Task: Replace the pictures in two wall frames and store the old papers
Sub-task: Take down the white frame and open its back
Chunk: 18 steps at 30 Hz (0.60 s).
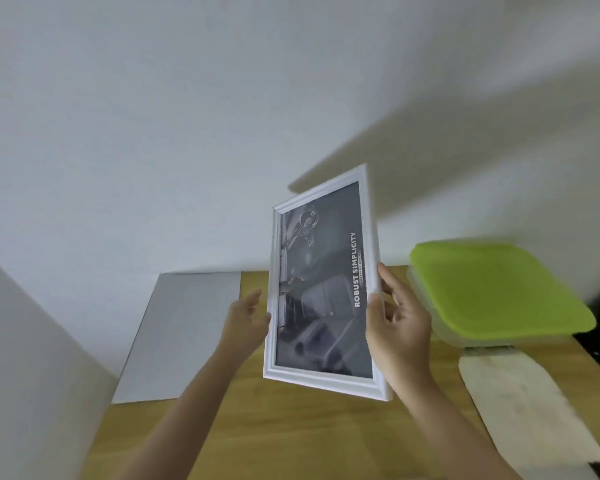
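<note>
Right hand grip: thumb and fingers clamped on the white frame at its right long edge. Left hand fingers straight, at the frame's left edge; contact unclear. Frame airborne above the tabletop, long axis near upright, print facing camera. Green-lidded box right of frame, white sheet left.

lying on the wooden table: a clear container with a lime-green lid sitting at its far right, a grey board leaning against the wall at its far left.
</note>
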{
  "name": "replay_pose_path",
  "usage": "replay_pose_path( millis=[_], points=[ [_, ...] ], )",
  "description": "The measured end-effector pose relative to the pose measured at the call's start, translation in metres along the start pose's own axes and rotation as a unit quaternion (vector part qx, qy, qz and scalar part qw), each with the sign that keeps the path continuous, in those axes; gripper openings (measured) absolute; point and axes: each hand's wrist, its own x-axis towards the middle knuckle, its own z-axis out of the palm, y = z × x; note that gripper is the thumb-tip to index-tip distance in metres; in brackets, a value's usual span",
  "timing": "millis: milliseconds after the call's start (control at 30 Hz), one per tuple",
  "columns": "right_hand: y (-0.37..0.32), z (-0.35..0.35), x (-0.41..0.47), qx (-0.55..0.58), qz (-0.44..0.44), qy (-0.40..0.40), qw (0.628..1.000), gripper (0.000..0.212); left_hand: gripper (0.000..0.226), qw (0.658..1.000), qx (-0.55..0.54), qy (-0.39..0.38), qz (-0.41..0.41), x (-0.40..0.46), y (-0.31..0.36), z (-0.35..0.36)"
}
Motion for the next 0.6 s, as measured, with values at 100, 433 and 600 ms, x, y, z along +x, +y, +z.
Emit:
replay_pose_path(
  millis=[100,433,600],
  points=[
    [0.002,0.006,-0.013,-0.056,-0.021,0.006,0.998,0.042,0.042,0.997,-0.026,0.036,0.056,-0.005,0.031,0.000],
    [0.000,0.039,-0.044,-0.167,-0.141,0.005,0.976,0.041,0.040,0.976,0.015,-0.045,0.214,-0.017,0.122,0.005],
    [-0.001,0.053,-0.050,-0.170,-0.172,-0.012,0.970,0.043,0.040,0.971,0.087,0.020,0.221,-0.016,0.126,0.000]
  ],
)
